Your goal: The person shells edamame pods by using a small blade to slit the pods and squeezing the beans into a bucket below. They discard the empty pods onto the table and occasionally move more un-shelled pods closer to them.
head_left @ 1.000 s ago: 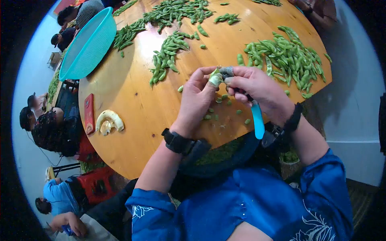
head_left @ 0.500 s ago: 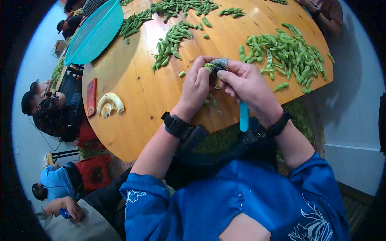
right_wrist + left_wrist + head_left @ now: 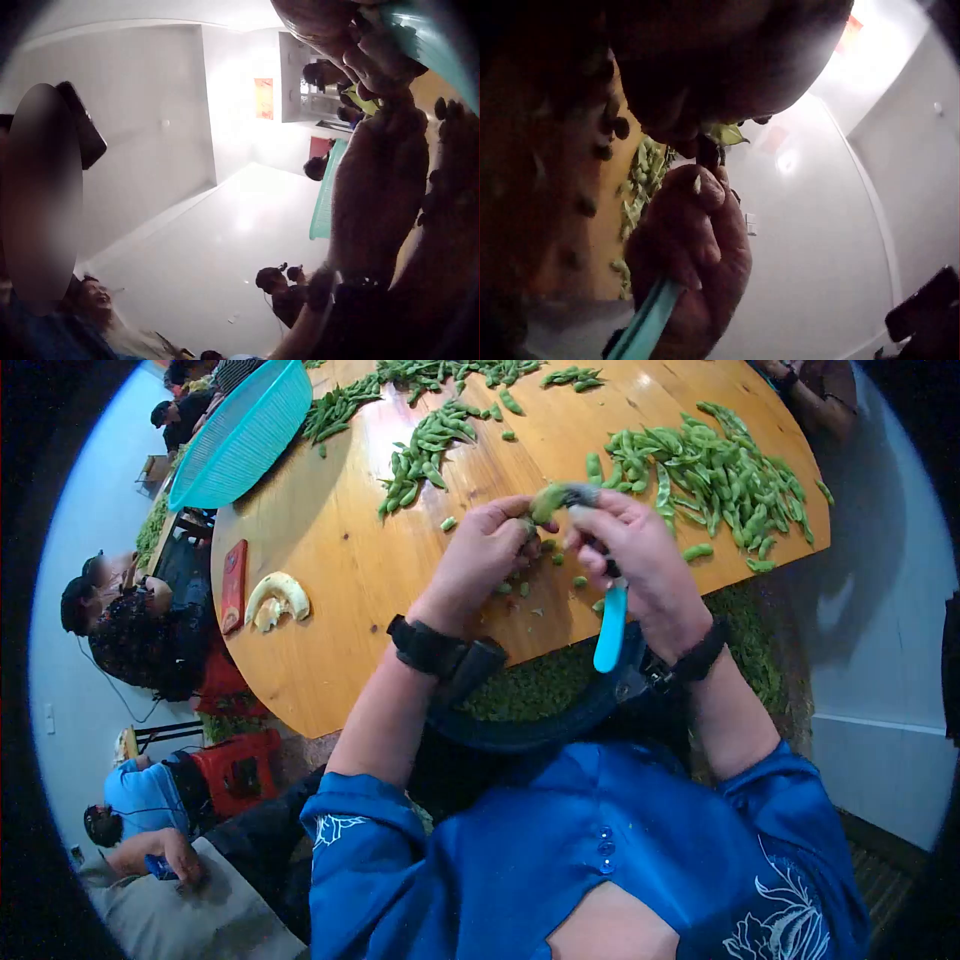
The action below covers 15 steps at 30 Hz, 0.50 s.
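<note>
A green edamame pod is between the two hands, above the table near its front edge. The left hand pinches it with thumb and fingertips. My right hand curls round a tool with a turquoise handle; its dark working end is largely hidden by the fingers. A grey wrap covers the right index fingertip, right beside the pod. In the left wrist view, the pod's pale green tip shows above the right hand's fingertips. Several loose beans lie on the table beneath the hands.
To the right is a large heap of pods, with a smaller pile ahead. A dark basin of green beans sits below the table edge. At the left are a turquoise basket, a red phone-like object and a pale curved peel.
An opened, pale pod showed between the hands one second ago; the hands then closed together, and now a green pod shows between slightly parted fingertips. The turquoise handle has shifted left.
</note>
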{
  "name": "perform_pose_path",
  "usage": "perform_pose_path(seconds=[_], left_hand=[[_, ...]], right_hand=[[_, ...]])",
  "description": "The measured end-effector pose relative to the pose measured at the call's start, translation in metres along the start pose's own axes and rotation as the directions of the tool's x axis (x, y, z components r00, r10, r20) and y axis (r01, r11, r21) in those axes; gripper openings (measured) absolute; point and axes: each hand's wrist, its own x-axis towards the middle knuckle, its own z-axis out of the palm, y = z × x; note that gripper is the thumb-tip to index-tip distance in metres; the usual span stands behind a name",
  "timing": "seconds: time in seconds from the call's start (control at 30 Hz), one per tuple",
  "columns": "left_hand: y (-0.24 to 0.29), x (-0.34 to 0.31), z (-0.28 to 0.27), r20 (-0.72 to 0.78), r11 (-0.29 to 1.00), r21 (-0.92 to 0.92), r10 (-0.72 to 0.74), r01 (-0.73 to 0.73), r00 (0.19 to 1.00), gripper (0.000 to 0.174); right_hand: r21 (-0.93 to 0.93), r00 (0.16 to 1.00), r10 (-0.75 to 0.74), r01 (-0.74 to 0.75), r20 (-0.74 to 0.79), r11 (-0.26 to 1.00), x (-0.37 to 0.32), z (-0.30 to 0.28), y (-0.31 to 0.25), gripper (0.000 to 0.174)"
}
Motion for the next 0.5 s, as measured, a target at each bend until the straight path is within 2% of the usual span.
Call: perform_pose_path(seconds=[0.07,0.1,0.13,0.17,0.2,0.27,0.3,0.33,0.4,0.43,0.5], left_hand=[[-0.008,0.002,0.003,-0.127,0.901,0.423,0.165,-0.097,0.978,0.030],[-0.006,0.000,0.001,-0.129,0.897,0.431,0.171,-0.100,0.977,0.030],[-0.004,-0.005,0.000,-0.035,0.739,0.636,0.313,-0.220,0.949,0.028],[-0.002,-0.009,-0.002,0.088,0.524,0.789,0.423,-0.322,0.902,0.027],[0.000,-0.012,-0.003,0.085,0.518,0.792,0.431,-0.323,0.898,0.027],[0.003,-0.020,-0.008,0.190,0.314,0.876,0.475,-0.367,0.859,0.028],[0.005,-0.022,-0.012,0.245,0.204,0.902,0.486,-0.381,0.839,0.029],[0.007,-0.019,-0.021,0.240,0.199,0.905,0.488,-0.375,0.839,0.029],[0.013,-0.003,-0.048,0.175,0.051,0.971,0.516,-0.234,0.839,0.038],[0.020,0.004,-0.060,0.175,0.049,0.971,0.514,-0.232,0.840,0.038],[0.033,0.018,-0.080,0.056,0.057,0.994,0.455,-0.092,0.889,0.037]], right_hand=[[0.101,0.979,-0.129,0.146,-0.156,0.984,0.000,-0.015,-0.001,0.010],[0.104,0.979,-0.136,0.152,-0.150,0.983,0.003,-0.029,-0.002,0.010],[0.063,0.981,-0.098,0.110,-0.166,0.992,0.004,-0.049,-0.004,0.011],[0.019,0.982,-0.061,0.065,-0.181,0.998,0.004,-0.067,-0.005,0.012],[0.017,0.983,-0.068,0.072,-0.173,0.997,0.003,-0.081,-0.008,0.012],[-0.246,0.955,-0.107,0.037,-0.277,0.968,0.002,-0.108,-0.012,0.010],[-0.275,0.954,-0.122,0.044,-0.274,0.960,0.003,-0.120,-0.016,0.011],[-0.277,0.957,-0.090,0.010,-0.277,0.961,0.004,-0.133,-0.018,0.011],[-0.277,0.958,-0.057,-0.024,-0.280,0.961,0.009,-0.142,-0.021,0.011],[-0.266,0.952,-0.083,0.002,-0.293,0.964,0.006,-0.136,-0.023,0.012],[-0.254,0.946,-0.108,0.027,-0.307,0.967,0.000,-0.125,-0.025,0.012]])
